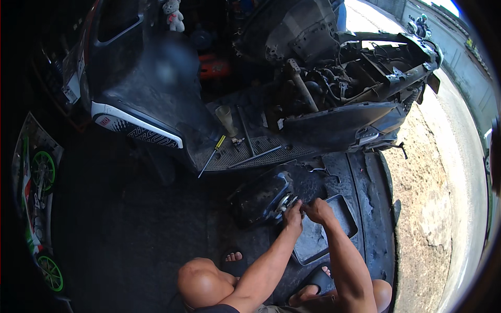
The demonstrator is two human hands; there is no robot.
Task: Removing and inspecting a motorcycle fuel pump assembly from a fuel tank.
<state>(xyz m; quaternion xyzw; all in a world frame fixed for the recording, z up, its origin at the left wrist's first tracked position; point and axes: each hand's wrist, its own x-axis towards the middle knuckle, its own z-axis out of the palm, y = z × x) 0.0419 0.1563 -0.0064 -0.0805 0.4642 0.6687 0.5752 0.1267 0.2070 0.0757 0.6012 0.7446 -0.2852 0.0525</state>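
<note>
A black engine part with a round metal end lies on the dark floor in front of me. My left hand is closed on that round metal end. Right beside it, my right hand pinches something small at the same spot; what it holds is too small to make out. Both forearms come up from the lower edge, and my knees and sandalled feet show below.
A stripped scooter stands behind the part, with a yellow-handled screwdriver, long metal tools and a pale cup on its footboard. A dark tray lies under my arms. Small motorbike with green wheels at left; sunlit ground at right.
</note>
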